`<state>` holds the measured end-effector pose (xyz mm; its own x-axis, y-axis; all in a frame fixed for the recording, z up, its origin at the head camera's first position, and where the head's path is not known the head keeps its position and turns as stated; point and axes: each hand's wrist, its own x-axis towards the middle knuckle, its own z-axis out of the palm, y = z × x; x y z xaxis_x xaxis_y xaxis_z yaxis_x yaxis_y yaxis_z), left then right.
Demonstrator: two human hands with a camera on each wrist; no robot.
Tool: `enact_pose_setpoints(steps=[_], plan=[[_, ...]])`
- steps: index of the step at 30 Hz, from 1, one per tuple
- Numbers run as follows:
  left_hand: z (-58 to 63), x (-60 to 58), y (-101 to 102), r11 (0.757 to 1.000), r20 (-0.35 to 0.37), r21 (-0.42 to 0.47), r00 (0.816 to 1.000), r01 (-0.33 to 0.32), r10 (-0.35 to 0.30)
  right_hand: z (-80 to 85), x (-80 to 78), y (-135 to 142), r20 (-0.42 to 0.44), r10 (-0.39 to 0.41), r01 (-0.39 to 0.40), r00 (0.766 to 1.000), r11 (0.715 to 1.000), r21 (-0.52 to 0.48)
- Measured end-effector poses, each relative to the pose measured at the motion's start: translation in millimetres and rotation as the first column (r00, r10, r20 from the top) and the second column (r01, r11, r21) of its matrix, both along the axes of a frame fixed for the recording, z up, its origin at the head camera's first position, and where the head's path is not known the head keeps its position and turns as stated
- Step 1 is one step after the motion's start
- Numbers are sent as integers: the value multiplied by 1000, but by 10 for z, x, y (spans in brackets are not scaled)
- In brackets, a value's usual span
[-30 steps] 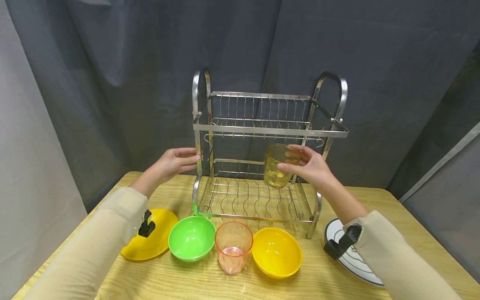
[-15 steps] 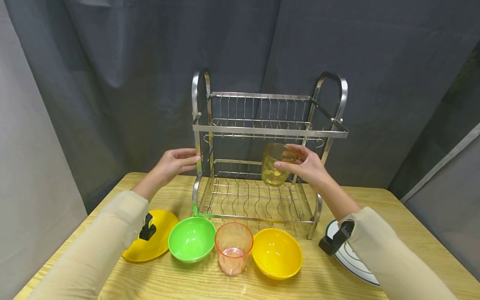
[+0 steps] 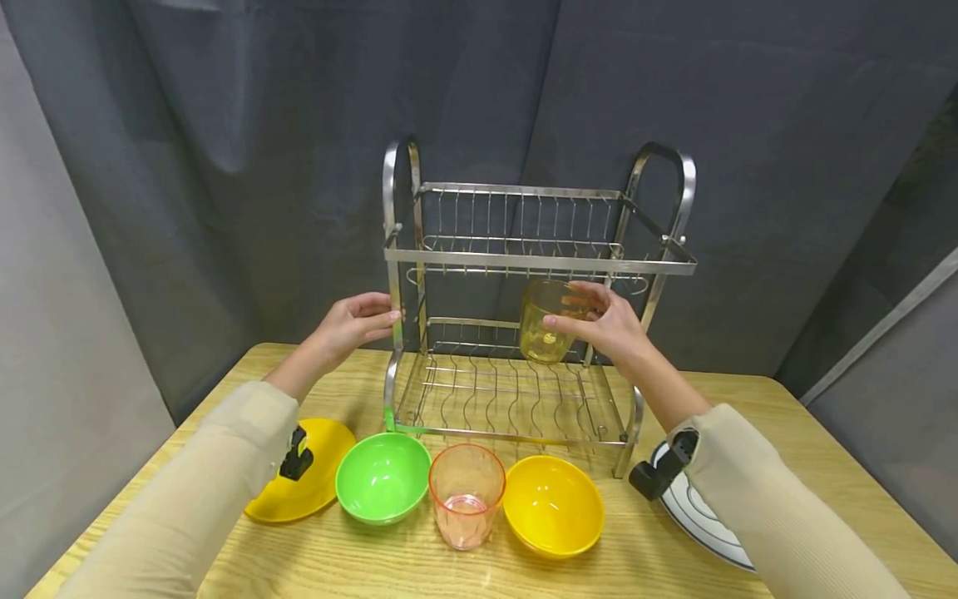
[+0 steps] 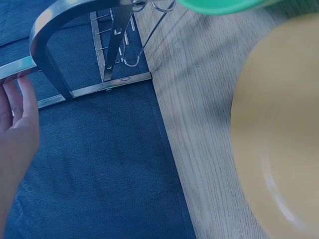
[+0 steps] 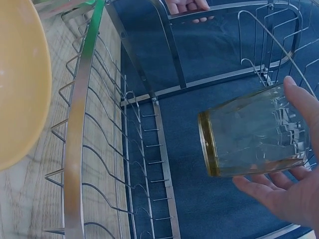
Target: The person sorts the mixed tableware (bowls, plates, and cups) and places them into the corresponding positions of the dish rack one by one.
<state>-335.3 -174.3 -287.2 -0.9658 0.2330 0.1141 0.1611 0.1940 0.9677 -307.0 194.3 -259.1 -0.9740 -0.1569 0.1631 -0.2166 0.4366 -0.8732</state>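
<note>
A two-tier metal dish rack [image 3: 516,259] stands on the wooden table. My left hand [image 3: 350,326] holds its left front post, thumb in front and fingers behind; the left wrist view has the fingers at the metal frame [image 4: 19,66]. Between the two tiers, my right hand [image 3: 612,323] grips a clear yellow cup [image 3: 537,339] from its right side. That cup is upright in the head view, its base above the lower wire shelf [image 3: 479,384]. In the right wrist view, thumb and fingers are on opposite sides of the cup [image 5: 254,132].
Along the table front sit a green bowl [image 3: 383,478], a clear pink-orange cup [image 3: 466,499] and a yellow bowl [image 3: 552,506]. A yellow plate [image 3: 322,466] lies under the left sleeve, a white plate with dark rings [image 3: 703,520] by the right one. A dark curtain [image 3: 299,166] hangs behind.
The yellow cup and my right hand have shifted slightly left and up between the tiers. My left hand has stayed on the rack post.
</note>
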Motion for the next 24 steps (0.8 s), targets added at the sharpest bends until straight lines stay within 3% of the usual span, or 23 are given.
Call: enact_pose_setpoints(steps=[24], plan=[[18, 21, 25, 999, -8, -35, 1000, -3, 3, -54, -311, -78, 38, -47, 48, 998, 999, -24]])
